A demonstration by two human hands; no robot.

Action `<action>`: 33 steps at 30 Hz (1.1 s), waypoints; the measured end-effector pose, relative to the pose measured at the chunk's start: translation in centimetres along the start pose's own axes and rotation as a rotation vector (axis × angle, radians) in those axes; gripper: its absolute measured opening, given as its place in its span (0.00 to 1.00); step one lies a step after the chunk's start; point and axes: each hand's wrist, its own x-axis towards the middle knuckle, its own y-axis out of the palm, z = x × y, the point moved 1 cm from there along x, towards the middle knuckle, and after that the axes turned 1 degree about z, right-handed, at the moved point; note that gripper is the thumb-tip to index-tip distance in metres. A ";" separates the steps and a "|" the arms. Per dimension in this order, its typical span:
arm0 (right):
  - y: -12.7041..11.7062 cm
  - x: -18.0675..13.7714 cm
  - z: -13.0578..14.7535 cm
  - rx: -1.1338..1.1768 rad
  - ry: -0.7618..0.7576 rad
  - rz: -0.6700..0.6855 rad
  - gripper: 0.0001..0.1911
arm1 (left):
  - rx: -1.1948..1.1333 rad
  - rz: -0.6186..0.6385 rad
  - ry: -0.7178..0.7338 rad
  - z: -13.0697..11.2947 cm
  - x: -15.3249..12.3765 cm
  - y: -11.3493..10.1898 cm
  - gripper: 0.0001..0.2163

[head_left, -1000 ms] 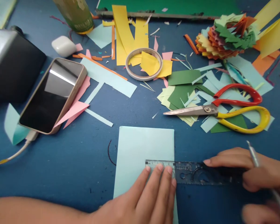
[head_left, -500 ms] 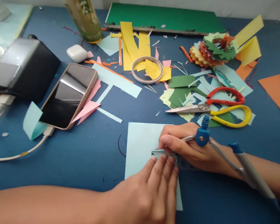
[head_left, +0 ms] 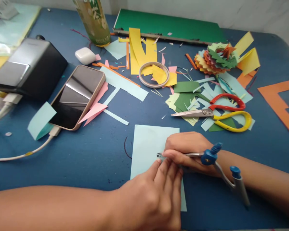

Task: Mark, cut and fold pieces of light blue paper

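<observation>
A pale blue paper sheet (head_left: 148, 144) lies on the blue table near the front edge. My left hand (head_left: 156, 195) rests flat on the sheet with its fingers stretched out, pressing a clear ruler (head_left: 159, 156) of which only the left end shows. My right hand (head_left: 188, 152) is closed on a metal drawing compass with blue knobs (head_left: 214, 158). The compass tip sits at the ruler's end, and its pen leg sticks out to the right over my wrist.
Red-and-yellow scissors (head_left: 216, 112) lie on paper scraps behind my right hand. A tape roll (head_left: 154, 74), a folded paper stack (head_left: 215, 57), a phone (head_left: 78, 96) on a cable, a black box (head_left: 30, 69), an earbud case (head_left: 85, 55) and a bottle (head_left: 93, 19) stand farther back.
My right hand came from the ruler's right end to its left end, carrying the compass, and lowered the compass flatter over the paper. My left hand stayed pressing the ruler.
</observation>
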 end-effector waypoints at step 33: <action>-8.2 -8.2 0.8 -0.081 0.774 0.090 0.29 | -0.258 0.135 -0.005 -1.6 1.8 -0.6 0.16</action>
